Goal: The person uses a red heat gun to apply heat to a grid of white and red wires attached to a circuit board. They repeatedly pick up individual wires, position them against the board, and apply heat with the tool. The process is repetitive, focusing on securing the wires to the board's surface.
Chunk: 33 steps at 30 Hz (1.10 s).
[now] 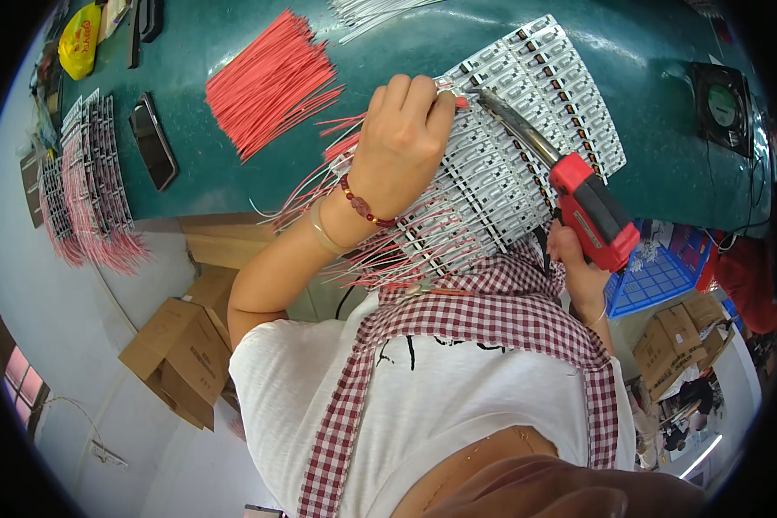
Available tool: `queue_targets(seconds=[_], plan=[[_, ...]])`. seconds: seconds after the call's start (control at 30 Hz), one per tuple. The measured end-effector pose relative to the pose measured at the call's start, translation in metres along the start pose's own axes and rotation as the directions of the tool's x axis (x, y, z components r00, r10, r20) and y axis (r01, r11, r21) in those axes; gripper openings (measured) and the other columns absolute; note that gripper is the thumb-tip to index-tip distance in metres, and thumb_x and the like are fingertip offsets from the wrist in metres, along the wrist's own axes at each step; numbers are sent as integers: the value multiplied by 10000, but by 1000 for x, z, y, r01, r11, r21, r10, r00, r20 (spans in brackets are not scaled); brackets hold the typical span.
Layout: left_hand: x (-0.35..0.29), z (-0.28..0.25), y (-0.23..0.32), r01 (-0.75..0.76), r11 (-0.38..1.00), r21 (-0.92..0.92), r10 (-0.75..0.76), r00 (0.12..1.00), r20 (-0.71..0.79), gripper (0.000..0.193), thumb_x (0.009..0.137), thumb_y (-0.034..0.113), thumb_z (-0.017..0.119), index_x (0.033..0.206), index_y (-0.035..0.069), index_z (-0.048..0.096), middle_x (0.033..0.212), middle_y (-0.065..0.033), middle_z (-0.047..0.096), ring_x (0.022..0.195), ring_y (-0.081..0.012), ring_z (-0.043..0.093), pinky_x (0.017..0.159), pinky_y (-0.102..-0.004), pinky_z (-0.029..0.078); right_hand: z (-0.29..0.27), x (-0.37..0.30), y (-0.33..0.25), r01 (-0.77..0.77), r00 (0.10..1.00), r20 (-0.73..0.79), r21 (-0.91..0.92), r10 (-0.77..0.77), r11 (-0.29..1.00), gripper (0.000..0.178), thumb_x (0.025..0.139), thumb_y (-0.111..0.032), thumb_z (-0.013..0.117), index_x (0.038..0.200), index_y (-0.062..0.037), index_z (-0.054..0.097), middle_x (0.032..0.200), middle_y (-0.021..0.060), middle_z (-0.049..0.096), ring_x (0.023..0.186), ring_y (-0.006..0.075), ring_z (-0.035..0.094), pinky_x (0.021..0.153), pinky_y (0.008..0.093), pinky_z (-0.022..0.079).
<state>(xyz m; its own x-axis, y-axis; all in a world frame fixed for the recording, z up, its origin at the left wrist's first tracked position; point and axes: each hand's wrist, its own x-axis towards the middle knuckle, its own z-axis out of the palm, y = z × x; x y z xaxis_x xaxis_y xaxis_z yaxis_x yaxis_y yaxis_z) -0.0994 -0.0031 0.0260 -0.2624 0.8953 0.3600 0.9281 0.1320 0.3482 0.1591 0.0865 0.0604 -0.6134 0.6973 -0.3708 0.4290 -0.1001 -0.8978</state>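
My right hand [578, 268] is closed round the handle of a red and black soldering gun [597, 207]. The metal nozzle of the gun slants up and left over a panel of small circuit boards [570, 86], its tip close to my left fingers. My left hand [410, 129] is closed in a pinch on red wires [345, 138], whose loose lengths stick out to the left of the hand. The wire ends under my fingertips are partly hidden. Many red and white wires [423, 246] trail from the panel's left and near rows toward the checked apron.
On the green table [181, 78] lie a pile of red wires [272, 82], some white wires [375, 13] and a phone [154, 142]. Wired panels [99, 173] overhang the left edge. A black fan [723, 108] and a blue crate [656, 281] are at right; cardboard boxes [186, 345] stand below.
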Motion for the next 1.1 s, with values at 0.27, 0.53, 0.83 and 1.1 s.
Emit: queue_targets(seconds=[0.27,0.53,0.83,1.1], plan=[[-1,1,1,-9,1000,-7,9,1000,-4,218,705,-16,602,917,8,648,765,-73,446,703,-222,466,627,-332,410,2,3,5,35,999,-8,-80,-36,996,157,800,-113,727,921,-40,658,771,11,639,650,88,570,564,257,453],[0,0,2,1,1000,-12,-1,1000,0,215,702,-12,603,912,6,647,765,-71,446,705,-222,465,634,-331,408,0,-5,-2,34,999,-20,6,-34,999,184,847,-50,664,1025,-8,641,857,21,647,696,93,585,619,266,482],[2,-1,2,-3,999,48,2,1000,24,217,705,-6,598,916,14,646,781,-65,467,723,-220,477,642,-332,390,-2,-1,-2,201,978,-46,-45,-203,979,386,886,-179,608,1169,71,529,657,79,557,517,103,475,496,233,382],[-4,-6,8,-22,998,-58,21,1000,-23,282,700,6,609,977,23,658,780,-56,472,728,-216,484,650,-331,398,-6,-6,-4,29,999,35,112,-33,993,232,876,-103,635,1065,21,587,788,39,589,660,91,527,584,241,428]])
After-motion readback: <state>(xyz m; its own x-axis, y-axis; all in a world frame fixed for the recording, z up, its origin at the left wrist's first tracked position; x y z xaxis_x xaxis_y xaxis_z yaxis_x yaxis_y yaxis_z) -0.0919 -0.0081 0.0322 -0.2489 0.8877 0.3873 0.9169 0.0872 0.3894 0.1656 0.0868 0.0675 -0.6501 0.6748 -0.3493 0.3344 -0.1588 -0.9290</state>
